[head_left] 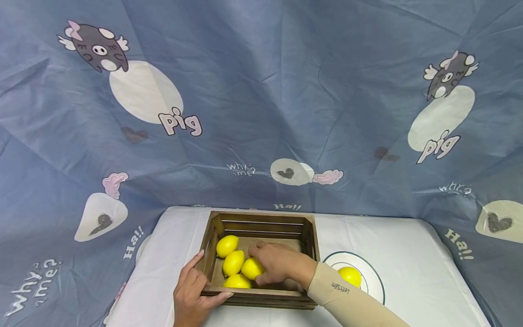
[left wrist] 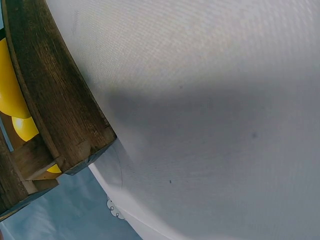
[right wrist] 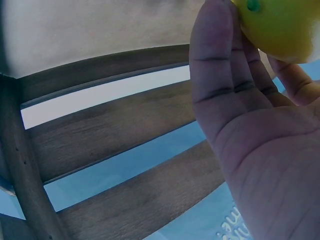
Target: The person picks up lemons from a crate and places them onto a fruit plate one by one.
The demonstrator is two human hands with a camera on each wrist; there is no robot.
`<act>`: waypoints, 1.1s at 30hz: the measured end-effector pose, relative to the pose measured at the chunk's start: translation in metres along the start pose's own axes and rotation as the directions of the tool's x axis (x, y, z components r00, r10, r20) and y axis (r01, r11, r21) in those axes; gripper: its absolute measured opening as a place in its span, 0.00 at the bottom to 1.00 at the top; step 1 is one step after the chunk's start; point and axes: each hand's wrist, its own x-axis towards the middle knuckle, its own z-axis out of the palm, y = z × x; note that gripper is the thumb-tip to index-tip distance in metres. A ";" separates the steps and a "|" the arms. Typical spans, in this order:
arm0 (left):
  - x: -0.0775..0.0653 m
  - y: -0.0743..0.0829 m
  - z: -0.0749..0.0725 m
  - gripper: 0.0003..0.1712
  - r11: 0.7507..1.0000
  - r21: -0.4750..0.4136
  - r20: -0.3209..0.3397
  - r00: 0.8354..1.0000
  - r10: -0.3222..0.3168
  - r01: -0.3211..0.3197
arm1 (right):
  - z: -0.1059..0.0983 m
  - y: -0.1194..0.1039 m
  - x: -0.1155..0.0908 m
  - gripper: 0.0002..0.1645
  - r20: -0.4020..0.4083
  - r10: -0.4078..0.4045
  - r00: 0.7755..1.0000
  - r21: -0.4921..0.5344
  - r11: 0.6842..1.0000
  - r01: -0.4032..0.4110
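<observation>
Held lemon: gripped in the right hand [head_left: 279,261], fingers curled round the lemon [head_left: 252,269] inside the slatted wooden crate [head_left: 269,299]; whether it is clear of the crate floor cannot be told.
Left hand: laid with thumb and fingers spread wide at the near left corner of the crate, the thumb resting on the near rim.
Loose lemons: grouped at the crate's left, as a far lemon [head_left: 227,246], a middle lemon [head_left: 234,263] and a near lemon [head_left: 238,281].
Plate: set right of the crate on the white cloth [head_left: 416,254], with one plated lemon [head_left: 350,275] on it, partly hidden by the beige sleeve [head_left: 347,295].
Slip risk: the smooth, rounded skin could be lost from the fingertips if pinched off-centre.
Roll risk: neighbouring lemons could be knocked loose by the knuckles.
Sleeve risk: the plated lemon could be nudged by the forearm if swung low.
</observation>
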 end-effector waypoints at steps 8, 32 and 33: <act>0.000 0.000 0.000 0.41 1.000 0.005 0.002 1.000 -0.007 0.007 | -0.001 0.001 0.000 0.33 0.001 -0.007 1.000 0.010 1.000 0.006; 0.006 0.002 0.000 0.40 1.000 -0.028 -0.012 1.000 -0.009 0.009 | -0.004 0.000 0.000 0.33 0.002 -0.001 1.000 0.005 1.000 0.001; 0.005 0.003 0.000 0.40 1.000 -0.025 -0.011 1.000 -0.010 0.010 | -0.004 0.000 -0.001 0.33 0.003 0.000 1.000 0.006 1.000 0.000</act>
